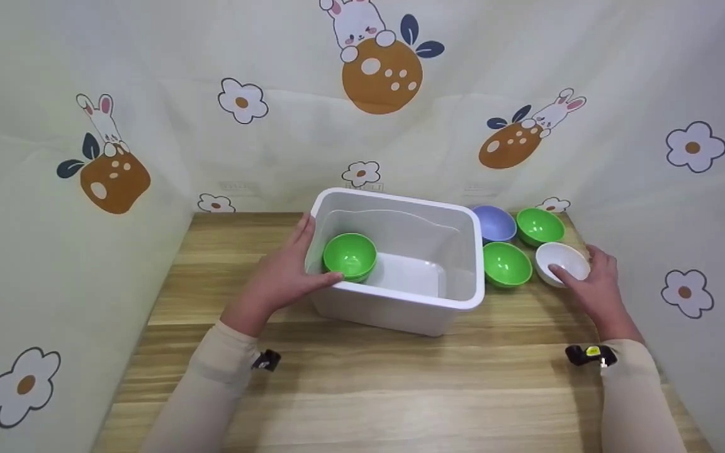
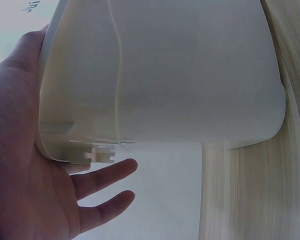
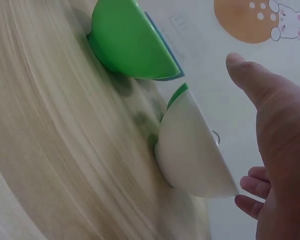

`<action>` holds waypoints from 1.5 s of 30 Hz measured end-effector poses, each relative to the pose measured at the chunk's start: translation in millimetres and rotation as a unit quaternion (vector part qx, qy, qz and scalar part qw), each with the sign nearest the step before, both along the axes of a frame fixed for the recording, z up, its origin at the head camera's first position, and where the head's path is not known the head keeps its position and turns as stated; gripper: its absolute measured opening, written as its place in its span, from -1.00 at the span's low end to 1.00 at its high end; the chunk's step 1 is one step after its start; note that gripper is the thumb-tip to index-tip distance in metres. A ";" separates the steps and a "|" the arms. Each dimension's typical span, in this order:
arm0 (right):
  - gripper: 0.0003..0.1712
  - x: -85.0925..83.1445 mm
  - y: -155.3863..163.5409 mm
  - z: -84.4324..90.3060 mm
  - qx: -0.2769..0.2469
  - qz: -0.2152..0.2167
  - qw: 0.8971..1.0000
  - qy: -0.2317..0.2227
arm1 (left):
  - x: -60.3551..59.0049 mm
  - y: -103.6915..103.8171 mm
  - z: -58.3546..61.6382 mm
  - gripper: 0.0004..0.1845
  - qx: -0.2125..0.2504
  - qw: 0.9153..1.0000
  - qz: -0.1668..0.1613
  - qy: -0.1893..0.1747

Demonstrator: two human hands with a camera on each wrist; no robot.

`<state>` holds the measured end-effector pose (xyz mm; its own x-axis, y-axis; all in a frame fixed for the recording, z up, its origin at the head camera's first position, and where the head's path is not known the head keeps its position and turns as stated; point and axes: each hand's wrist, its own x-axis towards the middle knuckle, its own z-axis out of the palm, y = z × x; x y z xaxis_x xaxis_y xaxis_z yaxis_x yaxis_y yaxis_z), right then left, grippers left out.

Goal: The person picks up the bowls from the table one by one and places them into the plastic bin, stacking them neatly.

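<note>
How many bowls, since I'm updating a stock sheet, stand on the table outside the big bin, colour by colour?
Green bowls: 2
Blue bowl: 1
White bowl: 1
Total: 4

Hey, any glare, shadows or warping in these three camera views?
Head: pale glare on the wood-grain table, small bright highlight inside the glossy green round bowl in the white rectangular plastic box. Left wrist: upper-left corner washed out, table edge bowed at right. Right wrist: wood grain curved, likely lens distortion; soft shadows near the base of the white round bowl.
</note>
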<state>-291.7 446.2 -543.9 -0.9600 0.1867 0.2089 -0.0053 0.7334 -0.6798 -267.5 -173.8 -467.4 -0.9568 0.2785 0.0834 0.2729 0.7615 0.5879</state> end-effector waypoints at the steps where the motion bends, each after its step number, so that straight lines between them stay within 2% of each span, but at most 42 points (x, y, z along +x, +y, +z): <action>1: 0.26 0.4 0.7 -0.9 -0.002 -0.003 1.000 -0.005 | 0.1 0.3 0.5 0.49 -0.001 1.000 0.000 0.001; 13: 0.49 -1.8 9.5 -16.3 -0.045 -0.005 0.997 -0.067 | 1.2 1.0 3.3 0.50 -0.004 1.000 0.002 -0.001; 24: 0.52 -4.2 14.6 -31.0 -0.082 0.012 0.996 -0.043 | -0.3 1.1 2.2 0.51 -0.008 1.000 0.001 -0.001; 39: 0.48 -3.8 13.3 -36.1 -0.102 0.006 0.994 -0.032 | -1.3 1.6 0.0 0.50 -0.001 1.000 -0.005 0.012; 45: 0.48 -4.2 13.1 -38.3 -0.114 0.009 0.993 -0.031 | -0.9 1.6 0.6 0.50 -0.001 1.000 0.001 0.007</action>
